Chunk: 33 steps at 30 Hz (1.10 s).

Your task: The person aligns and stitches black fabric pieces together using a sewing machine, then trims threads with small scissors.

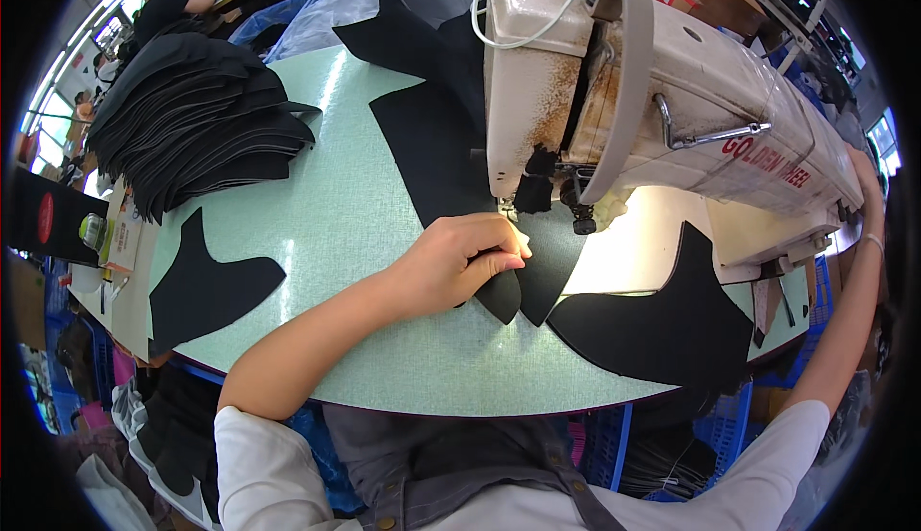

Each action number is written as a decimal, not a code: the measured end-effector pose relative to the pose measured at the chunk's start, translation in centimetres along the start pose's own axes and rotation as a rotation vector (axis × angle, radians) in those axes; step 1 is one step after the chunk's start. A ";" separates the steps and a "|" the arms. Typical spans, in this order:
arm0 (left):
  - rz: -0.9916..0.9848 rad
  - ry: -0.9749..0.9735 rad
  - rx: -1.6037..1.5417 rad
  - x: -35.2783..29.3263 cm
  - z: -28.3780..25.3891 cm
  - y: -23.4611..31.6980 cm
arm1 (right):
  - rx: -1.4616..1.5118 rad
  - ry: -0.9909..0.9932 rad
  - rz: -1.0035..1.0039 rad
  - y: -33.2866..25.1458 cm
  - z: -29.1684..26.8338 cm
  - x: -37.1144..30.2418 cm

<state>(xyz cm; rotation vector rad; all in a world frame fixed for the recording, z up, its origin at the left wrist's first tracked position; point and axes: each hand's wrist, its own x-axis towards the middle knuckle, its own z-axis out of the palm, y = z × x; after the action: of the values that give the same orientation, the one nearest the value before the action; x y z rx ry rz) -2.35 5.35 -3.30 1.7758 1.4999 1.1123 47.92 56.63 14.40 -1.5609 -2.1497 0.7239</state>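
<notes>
Piece in hand: a flat black cut panel [537,272] lies on the pale green table [365,214] directly under the needle end of the sewing machine [652,80].
Left hand [460,262]: your fingers are curled nearly closed, pinching the panel's near edge just in front of the machine.
Right hand [863,181]: it reaches to the far end of the machine; you cannot tell whether it grips anything.
Handling: the panel looks light, thin and floppy, likely to slide on the smooth table.
Where to hold: keep to the edge beside the machine's needle, fingers flat.
Nearby: a second black panel [662,325] lies right of the machine's needle; a stack of panels [192,118] lies far left of the machine.
</notes>
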 end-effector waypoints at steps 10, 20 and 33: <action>-0.205 0.130 -0.123 0.5 0.3 0.3 | -0.128 0.114 -0.003 2.9 -0.7 2.3; -0.258 0.201 -0.331 0.3 0.8 -0.7 | 0.660 0.447 -0.336 8.4 3.5 -2.7; 0.016 0.280 -0.361 1.2 2.1 -2.9 | 0.301 0.072 -0.554 -7.5 36.0 -16.3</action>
<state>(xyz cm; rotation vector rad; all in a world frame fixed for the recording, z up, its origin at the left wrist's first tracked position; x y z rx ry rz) -1.99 7.32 -6.54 1.4317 1.3317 1.5798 26.37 32.72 -9.69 -0.7734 -2.1476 0.7370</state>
